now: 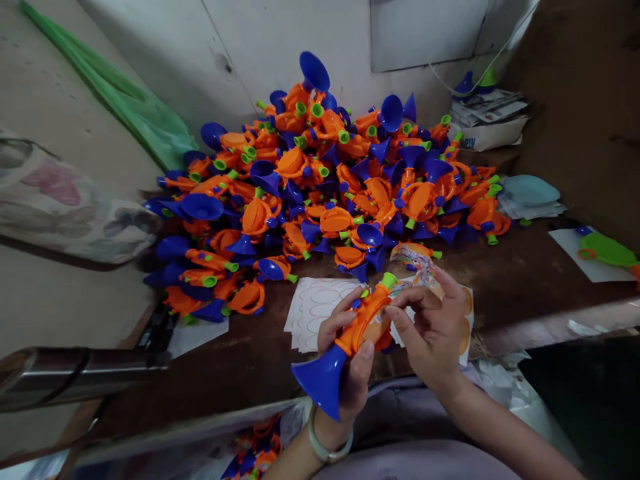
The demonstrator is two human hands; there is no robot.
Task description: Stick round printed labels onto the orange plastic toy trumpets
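Observation:
My left hand [356,381] is wrapped round an orange toy trumpet [364,319] with a blue bell and a green mouthpiece. The trumpet is tilted, its bell pointing down to the left. At the trumpet's round side, the thumb and index finger of my right hand [436,333] are pinched together. A colourful printed sticker [423,261], partly hidden by the fingers, curls up at my right hand. White sheets with oval outlines [320,308] lie beneath the trumpet, and a sheet with orange ovals [467,323] shows beyond my right hand.
A big heap of similar toy trumpets [335,193] covers the back of the brown table [240,363]. Papers [487,110] are stacked at the back right, near a light-blue dish [531,191]. A green toy [607,250] lies far right. A metal cylinder [75,377] juts in at left.

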